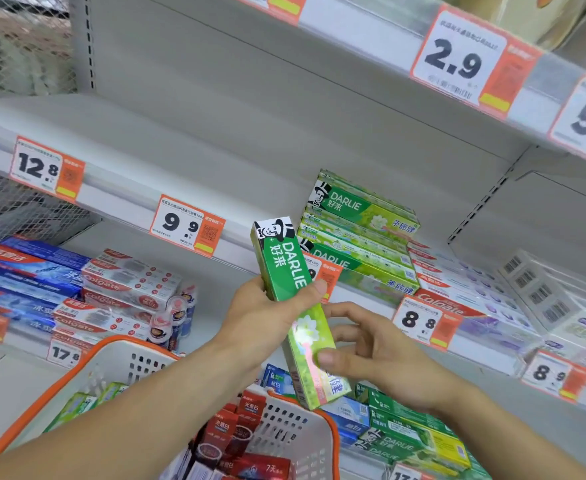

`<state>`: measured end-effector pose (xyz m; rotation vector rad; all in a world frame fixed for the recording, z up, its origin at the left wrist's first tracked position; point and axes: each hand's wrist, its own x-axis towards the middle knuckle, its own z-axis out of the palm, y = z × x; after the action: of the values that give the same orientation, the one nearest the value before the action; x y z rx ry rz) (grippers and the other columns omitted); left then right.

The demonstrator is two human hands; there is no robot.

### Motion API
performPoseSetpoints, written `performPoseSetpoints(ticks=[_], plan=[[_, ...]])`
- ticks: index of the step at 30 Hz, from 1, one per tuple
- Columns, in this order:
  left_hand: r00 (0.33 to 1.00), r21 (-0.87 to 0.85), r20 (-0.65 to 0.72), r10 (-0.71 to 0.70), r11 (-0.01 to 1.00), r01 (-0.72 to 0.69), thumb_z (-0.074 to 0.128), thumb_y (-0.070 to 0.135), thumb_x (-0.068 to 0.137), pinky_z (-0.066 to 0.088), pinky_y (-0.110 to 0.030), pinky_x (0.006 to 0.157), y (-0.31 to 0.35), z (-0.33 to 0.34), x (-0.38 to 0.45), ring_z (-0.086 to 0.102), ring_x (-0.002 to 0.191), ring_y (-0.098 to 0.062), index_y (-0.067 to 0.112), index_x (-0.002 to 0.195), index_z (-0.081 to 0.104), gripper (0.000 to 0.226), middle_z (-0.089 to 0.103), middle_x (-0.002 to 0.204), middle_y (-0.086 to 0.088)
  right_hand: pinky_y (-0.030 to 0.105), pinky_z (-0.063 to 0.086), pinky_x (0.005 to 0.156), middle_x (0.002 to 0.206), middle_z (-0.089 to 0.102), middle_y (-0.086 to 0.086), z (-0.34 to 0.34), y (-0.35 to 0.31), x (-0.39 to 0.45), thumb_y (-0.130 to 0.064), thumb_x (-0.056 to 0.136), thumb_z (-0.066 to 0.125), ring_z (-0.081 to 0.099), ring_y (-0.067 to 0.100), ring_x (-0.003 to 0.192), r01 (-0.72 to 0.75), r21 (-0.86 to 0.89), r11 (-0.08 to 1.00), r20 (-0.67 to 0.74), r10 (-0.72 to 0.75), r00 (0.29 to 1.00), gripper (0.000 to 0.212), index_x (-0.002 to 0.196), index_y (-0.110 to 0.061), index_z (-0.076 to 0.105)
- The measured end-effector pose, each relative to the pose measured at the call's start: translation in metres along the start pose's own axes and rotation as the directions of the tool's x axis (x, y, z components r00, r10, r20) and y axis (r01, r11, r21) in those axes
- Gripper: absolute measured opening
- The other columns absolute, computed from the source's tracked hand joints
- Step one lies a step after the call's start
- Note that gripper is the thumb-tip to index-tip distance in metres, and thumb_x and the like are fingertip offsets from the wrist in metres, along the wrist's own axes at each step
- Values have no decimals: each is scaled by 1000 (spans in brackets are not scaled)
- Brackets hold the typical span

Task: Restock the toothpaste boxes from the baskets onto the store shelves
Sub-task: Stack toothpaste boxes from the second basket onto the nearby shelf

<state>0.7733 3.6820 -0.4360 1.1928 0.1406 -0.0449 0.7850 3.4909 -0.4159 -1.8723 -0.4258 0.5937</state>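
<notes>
Shelves (215, 161) of grey metal stand far behind; a white basket (295, 431) with orange rim sits near. Left hand (267, 317) clamps a green Darlie toothpaste box (284, 268) upright at mid-length, while right hand (364, 344) pinches its lower end between thumb and fingers (340, 310).
</notes>
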Motion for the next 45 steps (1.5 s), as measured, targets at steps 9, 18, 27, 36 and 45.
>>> performPoseSetpoints(ticks=[9, 18, 27, 36, 45], plan=[[857, 546, 74, 511, 698, -463, 78, 54, 74, 48, -24, 90, 12, 1, 22, 59, 108, -5, 29, 136, 40, 77, 60, 120, 9, 32, 59, 82, 106, 76, -6, -80, -55, -2, -4, 85, 76, 74, 15, 90, 202, -573, 795, -384, -477, 791, 47, 125, -25, 61], [814, 942, 274, 511, 28, -335, 74, 56, 80, 12, -49, 124, -10, -30, 84, 33, 142, -30, 14, 143, 46, 81, 51, 141, -6, 24, 39, 102, 129, 66, 4, -167, -44, 66, -16, 88, 76, 60, 23, 121, -137, -834, 534, -367, -350, 862, 43, 129, -20, 65], [729, 925, 315, 607, -25, -379, 82, 44, 74, 15, -49, 118, -23, -36, 97, 49, 122, -28, 20, 131, 61, 65, 60, 118, -1, 44, 41, 113, 140, 60, -1, -168, -15, 79, -23, 94, 70, 52, 24, 132, -106, -839, 535, -387, -448, 805, 38, 131, -28, 64], [720, 921, 306, 623, -3, -389, 83, 40, 74, 13, -47, 117, -26, -35, 100, 48, 120, -26, 20, 128, 62, 62, 60, 116, -2, 27, 28, 103, 135, 51, 1, -165, -12, 82, -24, 97, 64, 40, 24, 129, -99, -863, 495, -352, -451, 820, 43, 140, -29, 58], [722, 921, 307, 620, -1, -390, 83, 38, 75, 14, -50, 119, -26, -34, 100, 48, 122, -29, 18, 130, 61, 62, 60, 117, -3, 30, 31, 107, 133, 47, 4, -161, -7, 84, -23, 100, 60, 36, 24, 129, -99, -844, 527, -375, -449, 811, 44, 143, -29, 55]])
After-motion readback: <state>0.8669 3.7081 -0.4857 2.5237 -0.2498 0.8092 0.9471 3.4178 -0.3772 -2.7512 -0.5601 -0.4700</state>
